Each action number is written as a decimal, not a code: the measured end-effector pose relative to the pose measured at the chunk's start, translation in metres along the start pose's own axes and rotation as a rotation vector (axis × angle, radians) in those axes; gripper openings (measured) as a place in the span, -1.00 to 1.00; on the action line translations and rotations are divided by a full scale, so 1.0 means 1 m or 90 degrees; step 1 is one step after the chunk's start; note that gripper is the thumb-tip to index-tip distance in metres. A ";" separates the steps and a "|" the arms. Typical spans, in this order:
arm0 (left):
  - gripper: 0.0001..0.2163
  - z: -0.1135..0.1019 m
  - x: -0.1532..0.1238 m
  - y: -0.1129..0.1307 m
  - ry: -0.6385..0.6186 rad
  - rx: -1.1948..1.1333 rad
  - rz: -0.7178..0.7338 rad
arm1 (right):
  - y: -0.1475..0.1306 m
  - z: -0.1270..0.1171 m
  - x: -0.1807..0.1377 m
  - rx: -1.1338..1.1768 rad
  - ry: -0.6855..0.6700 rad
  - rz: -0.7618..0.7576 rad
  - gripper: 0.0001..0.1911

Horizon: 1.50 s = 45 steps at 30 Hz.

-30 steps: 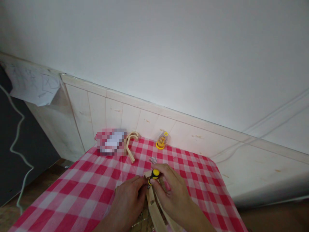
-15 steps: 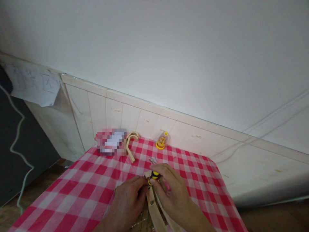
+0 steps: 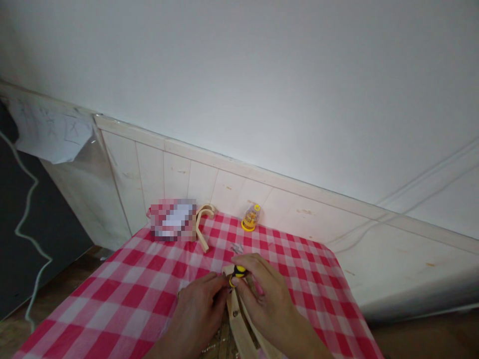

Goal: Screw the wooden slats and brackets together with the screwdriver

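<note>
In the head view, my right hand has its fingers closed around the short black-and-yellow handle of a screwdriver. The tool points down at a pale wooden frame made of long strips, one with a hole in it. My left hand pinches the frame's far end, right beside the screwdriver's lower end. Fingers hide the tip and whatever it touches. Several small thin metal pieces lie just beyond my hands.
A red-and-white checked cloth covers the table. Toward the wall stand a yellow-capped clear bit case and a curved wooden piece, with a blurred-out item left of it. A white cable hangs at far left.
The screwdriver handle has turned slightly in my right fingers. Both hands stay in the same place, and the wooden frame has not visibly moved.
</note>
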State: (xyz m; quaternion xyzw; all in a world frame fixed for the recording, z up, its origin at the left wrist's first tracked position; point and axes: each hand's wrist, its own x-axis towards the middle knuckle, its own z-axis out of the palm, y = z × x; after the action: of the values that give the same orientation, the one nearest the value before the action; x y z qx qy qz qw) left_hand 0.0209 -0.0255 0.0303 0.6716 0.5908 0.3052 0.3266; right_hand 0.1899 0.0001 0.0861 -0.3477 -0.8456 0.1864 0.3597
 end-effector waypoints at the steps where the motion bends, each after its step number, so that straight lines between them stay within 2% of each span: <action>1: -0.78 0.000 0.000 0.000 -0.001 0.000 0.000 | -0.001 0.000 0.000 0.003 -0.002 0.001 -0.64; 7: -0.78 0.000 0.000 0.000 -0.002 -0.003 0.003 | -0.002 0.001 -0.001 -0.003 -0.011 0.019 -0.62; 15: -0.77 0.001 -0.001 -0.002 -0.003 -0.003 0.000 | 0.001 0.002 0.001 -0.013 0.037 0.007 -0.67; 31: -0.75 -0.001 0.000 0.001 -0.007 0.021 -0.009 | 0.001 0.002 0.000 -0.025 0.042 -0.002 -0.71; 36: -0.75 -0.001 0.000 0.001 -0.014 0.034 -0.004 | 0.005 0.006 0.000 -0.044 0.073 -0.010 -0.61; 42: -0.75 -0.001 0.000 0.002 -0.007 0.035 -0.001 | 0.004 0.004 0.004 0.013 0.027 -0.027 -0.73; 45: -0.76 -0.001 0.001 0.002 -0.004 0.030 -0.004 | 0.000 0.002 0.003 0.000 0.030 -0.015 -0.68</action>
State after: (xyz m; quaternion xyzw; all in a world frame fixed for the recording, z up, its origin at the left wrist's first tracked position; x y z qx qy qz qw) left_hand 0.0214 -0.0248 0.0328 0.6780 0.5990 0.2885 0.3135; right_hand 0.1869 0.0026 0.0862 -0.3422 -0.8409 0.1743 0.3814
